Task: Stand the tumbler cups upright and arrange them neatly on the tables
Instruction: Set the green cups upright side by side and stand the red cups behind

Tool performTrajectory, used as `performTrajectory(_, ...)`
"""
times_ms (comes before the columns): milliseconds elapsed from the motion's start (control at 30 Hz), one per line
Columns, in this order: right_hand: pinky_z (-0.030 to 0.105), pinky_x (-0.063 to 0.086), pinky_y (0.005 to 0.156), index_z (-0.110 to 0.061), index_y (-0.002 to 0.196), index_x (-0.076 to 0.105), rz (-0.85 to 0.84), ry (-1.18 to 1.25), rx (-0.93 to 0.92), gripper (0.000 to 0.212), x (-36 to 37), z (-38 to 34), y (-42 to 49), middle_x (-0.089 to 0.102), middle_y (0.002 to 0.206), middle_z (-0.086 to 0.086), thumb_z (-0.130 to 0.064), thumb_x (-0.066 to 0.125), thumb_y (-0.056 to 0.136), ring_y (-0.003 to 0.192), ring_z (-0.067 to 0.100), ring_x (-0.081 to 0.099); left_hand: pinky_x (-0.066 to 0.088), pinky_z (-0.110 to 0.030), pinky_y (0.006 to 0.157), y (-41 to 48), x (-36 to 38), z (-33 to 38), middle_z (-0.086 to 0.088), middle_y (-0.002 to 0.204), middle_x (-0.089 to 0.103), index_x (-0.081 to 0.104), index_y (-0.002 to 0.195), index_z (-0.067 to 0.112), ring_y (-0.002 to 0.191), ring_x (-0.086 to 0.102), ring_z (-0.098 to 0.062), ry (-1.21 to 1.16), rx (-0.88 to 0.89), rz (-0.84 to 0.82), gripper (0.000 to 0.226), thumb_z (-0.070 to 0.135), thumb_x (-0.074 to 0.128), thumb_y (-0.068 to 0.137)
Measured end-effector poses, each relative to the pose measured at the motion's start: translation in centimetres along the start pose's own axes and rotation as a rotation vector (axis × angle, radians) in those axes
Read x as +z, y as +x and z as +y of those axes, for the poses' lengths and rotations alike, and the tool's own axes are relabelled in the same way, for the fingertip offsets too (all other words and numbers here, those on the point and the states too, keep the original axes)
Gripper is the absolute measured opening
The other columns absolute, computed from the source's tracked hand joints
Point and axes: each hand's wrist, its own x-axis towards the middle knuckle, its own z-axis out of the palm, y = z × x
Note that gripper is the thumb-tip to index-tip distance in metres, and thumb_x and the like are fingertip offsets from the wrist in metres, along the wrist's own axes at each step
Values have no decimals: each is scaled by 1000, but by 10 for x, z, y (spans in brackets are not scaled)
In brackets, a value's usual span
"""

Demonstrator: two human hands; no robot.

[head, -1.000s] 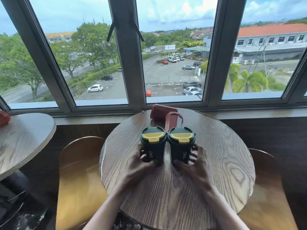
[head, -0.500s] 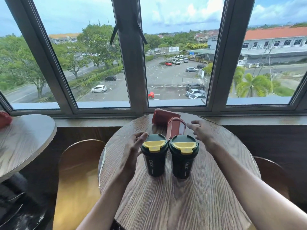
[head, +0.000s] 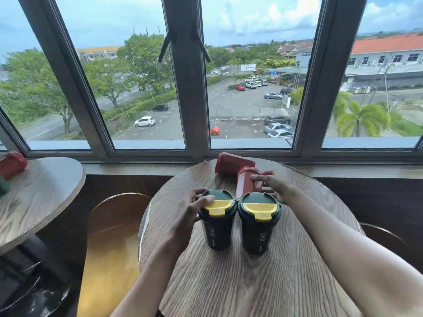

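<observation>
Two dark green tumblers with yellow lids stand upright side by side on the round wooden table (head: 286, 282): the left green tumbler (head: 216, 227) and the right green tumbler (head: 258, 232). My left hand (head: 190, 211) wraps the left one's rim, thumb on its lid. Behind them two red tumblers lie on their sides: the near red tumbler (head: 246, 184) and the far red tumbler (head: 233, 163) by the window. My right hand (head: 273, 186) has its fingers on the near red tumbler.
A second round table (head: 41, 195) stands at the left with a red tumbler (head: 12, 164) lying near its back edge. Curved wooden chairs (head: 112, 248) sit between and to the right of the tables. The window sill (head: 142, 168) runs right behind both tables.
Both hands left the bases of the green tumblers. The left hand rose to the left tumbler's lid. The right hand reached past them onto the near red tumbler.
</observation>
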Motion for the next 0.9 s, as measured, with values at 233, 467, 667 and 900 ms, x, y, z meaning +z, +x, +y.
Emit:
performTrajectory(233,36,60,76,-21,121,58,-84,64,-313,57,-10,7,-12,58,124,27,-11,84,71,106,38,65,47,-34,85,-3,0,0,-6,114,70,63,114,20,104,65,-20,-3,12,-21,56,40,73,63)
performTrajectory(467,16,57,66,-20,105,53,54,-217,-649,57,-5,17,-35,49,123,21,-5,88,62,96,20,62,46,-34,85,-3,0,-1,-6,111,71,63,115,20,103,66,-20,-10,30,-27,50,37,70,68)
performTrajectory(667,25,52,68,-19,91,59,45,-311,-631,26,-10,13,-40,51,124,9,-34,76,80,96,27,64,46,-32,82,-5,2,0,-3,106,72,64,114,19,98,66,-16,-3,40,-41,45,35,67,72)
performTrajectory(900,40,46,86,-29,133,42,-127,-421,-328,68,-19,-26,-41,55,115,12,-34,78,75,105,26,56,45,-32,80,-5,2,-1,0,102,71,63,111,21,96,65,-16,-20,33,-51,45,36,68,69)
